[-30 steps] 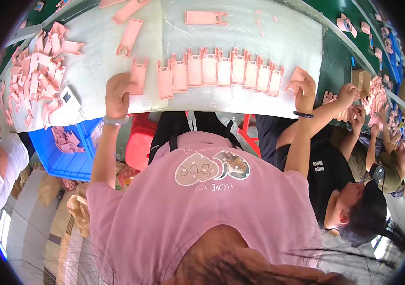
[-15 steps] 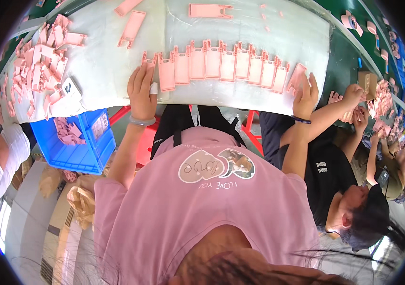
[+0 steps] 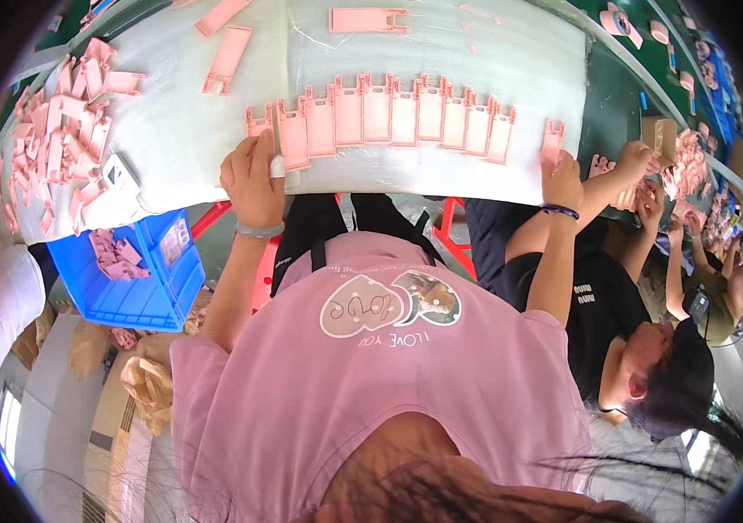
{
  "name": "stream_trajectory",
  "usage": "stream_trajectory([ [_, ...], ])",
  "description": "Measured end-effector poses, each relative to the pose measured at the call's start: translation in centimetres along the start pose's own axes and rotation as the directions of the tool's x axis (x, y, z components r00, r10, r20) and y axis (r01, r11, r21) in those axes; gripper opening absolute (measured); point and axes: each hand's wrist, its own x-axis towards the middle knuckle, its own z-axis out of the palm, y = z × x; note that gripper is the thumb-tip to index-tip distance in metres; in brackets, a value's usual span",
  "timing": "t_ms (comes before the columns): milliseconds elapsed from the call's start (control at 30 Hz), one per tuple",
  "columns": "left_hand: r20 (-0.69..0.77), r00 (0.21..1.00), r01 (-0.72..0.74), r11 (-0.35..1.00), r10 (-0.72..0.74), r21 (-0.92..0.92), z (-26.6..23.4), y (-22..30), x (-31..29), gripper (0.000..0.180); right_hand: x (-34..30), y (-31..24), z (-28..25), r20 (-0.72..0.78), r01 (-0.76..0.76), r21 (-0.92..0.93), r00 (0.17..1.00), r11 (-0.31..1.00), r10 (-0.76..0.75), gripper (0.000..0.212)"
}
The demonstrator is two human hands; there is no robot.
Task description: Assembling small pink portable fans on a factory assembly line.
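Note:
A curved row of flat pink plastic parts (image 3: pixel 378 113), each with a notched far end, lies on the pale covered table (image 3: pixel 441 174). At the row's left end, my left hand (image 3: pixel 251 183) has its fingers bent and closed on the near end of one pink part (image 3: pixel 257 120). A white wrap covers one of its fingers. Beyond the right end, with a gap to the row, my right hand (image 3: pixel 562 183) closes its fingers on the near end of another pink part (image 3: pixel 553 138). My palms and fingertips are partly hidden.
A heap of pink parts (image 3: pixel 62 131) and a small white device (image 3: pixel 119 177) lie at left. A blue crate (image 3: pixel 149 288) with more parts stands below the table edge. Several loose parts (image 3: pixel 228 59) lie farther back. A co-worker's arm (image 3: pixel 598 192) reaches in close at right.
My right hand has closed on the part at the right, which now stands straighter and farther from the row. My left fingers have bent and drawn back toward their part's near end.

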Motion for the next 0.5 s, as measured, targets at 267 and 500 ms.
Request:
stream_trajectory([
  [267, -0.045, 0.999, 0.034, 0.991, -0.028, 0.133, 0.8, 0.7, 0.4, 0.046, -1.5, -6.1, -2.4, 0.15, 0.042, 0.326, 0.984, 0.944, -0.095, 0.035],
  [500, -0.126, 0.992, 0.01, 1.0, -0.01, 0.003, -2.3, -1.2, 5.1, 0.048, 2.8, -7.4, -3.1, -0.063, 0.065, 0.417, 0.997, 0.907, -0.043, 0.025],
])
